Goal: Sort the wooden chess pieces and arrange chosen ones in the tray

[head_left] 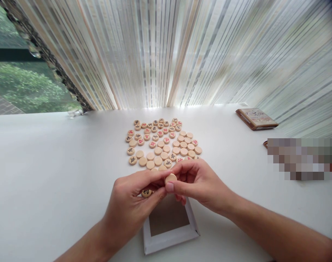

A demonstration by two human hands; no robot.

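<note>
Many round wooden game pieces [161,143], some with red or black characters and some blank side up, lie spread on a white table [45,163]. My left hand [130,207] and my right hand [198,183] meet above a small open white box [170,233]. Both pinch one blank wooden piece [170,178] between their fingertips. A second piece with a black character [146,193] sits tucked under my left hand's fingers.
A brown flat box [256,118] lies at the far right of the table. A blurred patch [301,158] lies near the right edge. Striped sheer curtains [182,54] hang behind the table, with a window onto greenery at the left.
</note>
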